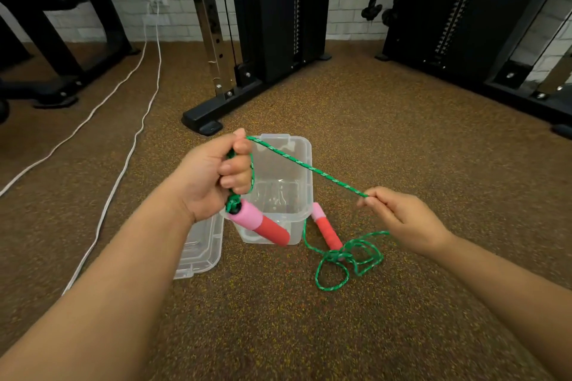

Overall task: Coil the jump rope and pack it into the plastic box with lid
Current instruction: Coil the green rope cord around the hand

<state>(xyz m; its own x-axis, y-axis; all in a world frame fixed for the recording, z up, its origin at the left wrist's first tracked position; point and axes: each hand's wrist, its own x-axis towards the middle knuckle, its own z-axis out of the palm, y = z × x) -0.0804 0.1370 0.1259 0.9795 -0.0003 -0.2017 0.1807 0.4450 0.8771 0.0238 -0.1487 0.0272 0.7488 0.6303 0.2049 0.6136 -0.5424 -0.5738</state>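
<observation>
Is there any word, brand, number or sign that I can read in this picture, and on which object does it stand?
None can be read.
The plastic box and its lid are clear and bear no print.
The jump rope handles are plain pink and red.
The gym machine frames show no legible label; any marks there are too small to tell.

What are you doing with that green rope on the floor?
A person is winding up a jump rope. The left hand grips loops of the green rope, with one pink and red handle hanging below it. The right hand pinches the rope and holds it stretched out. The rest lies tangled on the floor beside the other handle. The clear plastic box is open and the lid lies beside it.
</observation>
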